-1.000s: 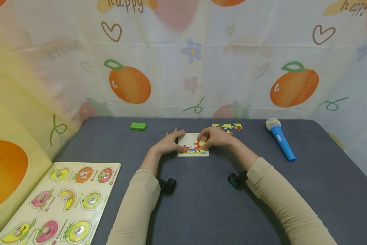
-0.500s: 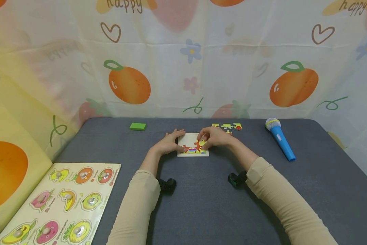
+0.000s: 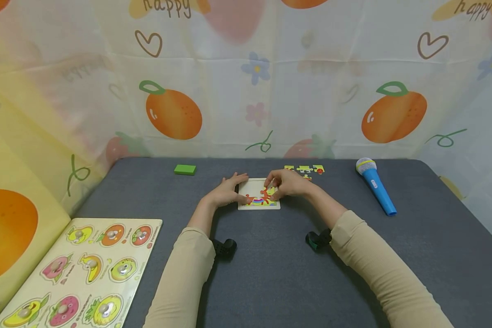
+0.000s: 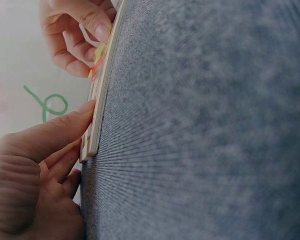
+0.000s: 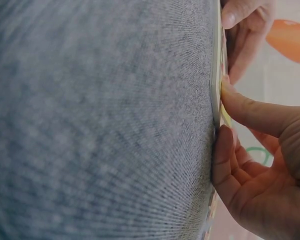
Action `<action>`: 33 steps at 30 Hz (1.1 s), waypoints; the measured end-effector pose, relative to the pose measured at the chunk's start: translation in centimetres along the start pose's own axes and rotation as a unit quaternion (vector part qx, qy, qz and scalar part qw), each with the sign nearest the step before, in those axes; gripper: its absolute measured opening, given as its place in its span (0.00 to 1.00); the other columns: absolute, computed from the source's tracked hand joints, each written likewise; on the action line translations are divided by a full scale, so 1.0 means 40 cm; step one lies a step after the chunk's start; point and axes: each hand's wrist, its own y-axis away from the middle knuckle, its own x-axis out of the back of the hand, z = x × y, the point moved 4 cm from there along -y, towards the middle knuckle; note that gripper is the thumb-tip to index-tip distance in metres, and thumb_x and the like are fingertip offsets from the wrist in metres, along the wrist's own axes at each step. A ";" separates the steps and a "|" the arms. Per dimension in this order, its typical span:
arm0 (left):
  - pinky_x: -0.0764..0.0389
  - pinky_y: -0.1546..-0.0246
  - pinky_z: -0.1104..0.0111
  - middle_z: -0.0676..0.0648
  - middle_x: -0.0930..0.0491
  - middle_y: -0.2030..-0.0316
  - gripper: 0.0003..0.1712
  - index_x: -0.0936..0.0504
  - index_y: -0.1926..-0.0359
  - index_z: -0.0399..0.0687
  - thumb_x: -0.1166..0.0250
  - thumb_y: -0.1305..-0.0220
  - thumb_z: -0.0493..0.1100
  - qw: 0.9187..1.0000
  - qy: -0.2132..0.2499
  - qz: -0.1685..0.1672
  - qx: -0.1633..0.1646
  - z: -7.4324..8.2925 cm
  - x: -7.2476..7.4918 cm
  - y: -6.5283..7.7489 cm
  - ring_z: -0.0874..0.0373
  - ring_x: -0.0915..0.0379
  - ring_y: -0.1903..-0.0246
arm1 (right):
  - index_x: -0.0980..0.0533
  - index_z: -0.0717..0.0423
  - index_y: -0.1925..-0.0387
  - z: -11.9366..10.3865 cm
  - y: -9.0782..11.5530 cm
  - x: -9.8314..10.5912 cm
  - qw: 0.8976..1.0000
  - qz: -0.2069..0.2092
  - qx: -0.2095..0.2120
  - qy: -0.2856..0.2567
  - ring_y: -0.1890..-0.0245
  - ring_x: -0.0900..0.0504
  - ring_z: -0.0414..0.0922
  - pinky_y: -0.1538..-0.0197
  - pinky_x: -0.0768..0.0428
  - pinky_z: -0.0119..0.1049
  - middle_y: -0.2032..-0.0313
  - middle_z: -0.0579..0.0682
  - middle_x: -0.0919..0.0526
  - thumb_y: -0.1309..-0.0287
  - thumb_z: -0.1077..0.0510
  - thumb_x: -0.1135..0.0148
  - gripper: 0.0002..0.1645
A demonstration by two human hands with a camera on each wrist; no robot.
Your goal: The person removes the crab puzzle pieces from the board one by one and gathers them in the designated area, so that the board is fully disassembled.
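Flat on the table lies a small pale jigsaw board [image 3: 251, 186], its lower part filled with red, yellow and rainbow-coloured pieces. My left hand [image 3: 225, 190] lies along the board's left side, thumb pressing on its face near the lower left and fingers stretched toward the top left corner. At the right side, thumb and fingertips of my right hand [image 3: 288, 183] pinch a yellow and red puzzle piece [image 4: 99, 52] against the board; fingers partly hide it. Several loose puzzle pieces [image 3: 305, 169] lie just behind the right hand.
A blue toy microphone [image 3: 379, 189] lies to the right, and a green block [image 3: 185, 170] stands at the back left. A large fruit peg puzzle [image 3: 143, 246] covers the front left of the dark grey table [image 3: 270, 273]. Behind hangs a printed cloth [image 3: 332, 36].
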 end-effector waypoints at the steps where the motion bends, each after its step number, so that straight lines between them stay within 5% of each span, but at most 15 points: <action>1: 0.76 0.21 0.46 0.46 0.52 0.21 0.49 0.45 0.23 0.46 0.31 0.41 0.41 1.000 0.001 0.000 0.000 0.001 0.000 0.001 0.49 0.74 0.19 | 0.21 0.57 0.52 -0.001 0.000 0.000 1.000 -0.001 -0.001 0.000 0.72 0.31 0.43 0.69 0.29 0.32 0.67 0.52 0.24 0.51 0.65 0.26 0.22; 33: 0.76 0.21 0.48 0.46 0.52 0.21 0.48 0.44 0.23 0.45 0.31 0.40 0.41 1.000 -0.006 -0.001 -0.002 0.003 0.000 0.002 0.48 0.73 0.19 | 0.21 0.60 0.57 -0.018 0.007 0.006 1.000 -0.015 -0.004 0.014 0.75 0.30 0.41 0.69 0.29 0.32 0.74 0.46 0.25 0.49 0.63 0.27 0.17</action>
